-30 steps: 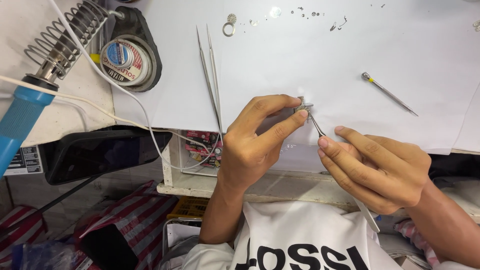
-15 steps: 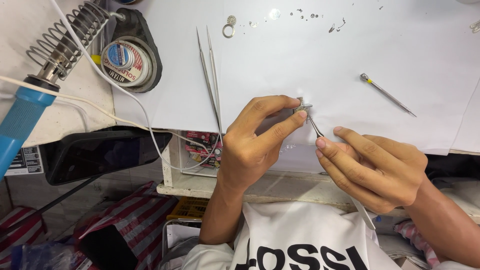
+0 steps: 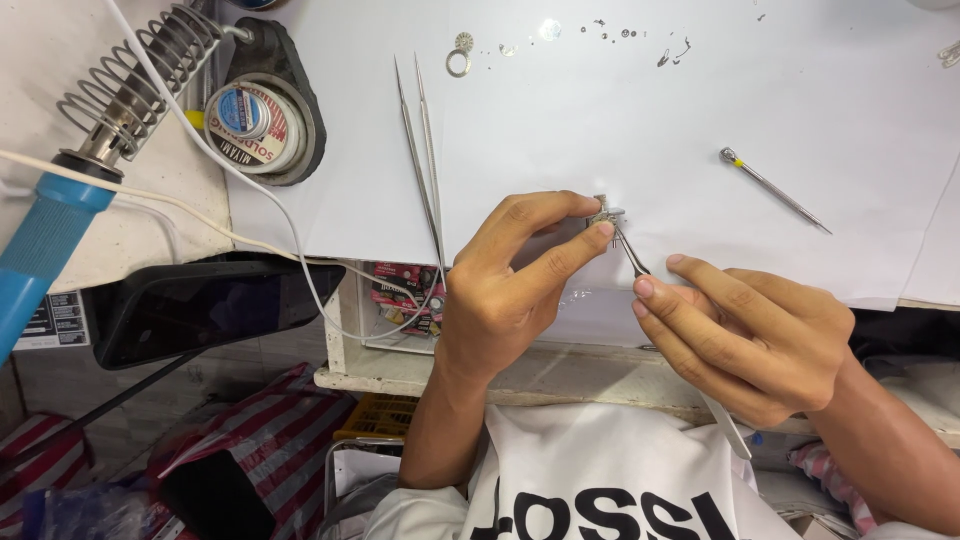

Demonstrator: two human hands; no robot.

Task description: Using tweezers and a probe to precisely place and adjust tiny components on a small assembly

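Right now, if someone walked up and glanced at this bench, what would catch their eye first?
Probably the two hands at the middle of the white sheet: the left hand pinches a tiny metal part between fingertips while the right hand works tweezers against it. Next, the blue-handled soldering iron in its coil stand at far left, beside a solder spool. A spare pair of tweezers and a small screwdriver lie on the sheet.

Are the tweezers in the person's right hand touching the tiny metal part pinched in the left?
Touching: the head view shows the tweezers' tips meeting the small metal part with no gap.
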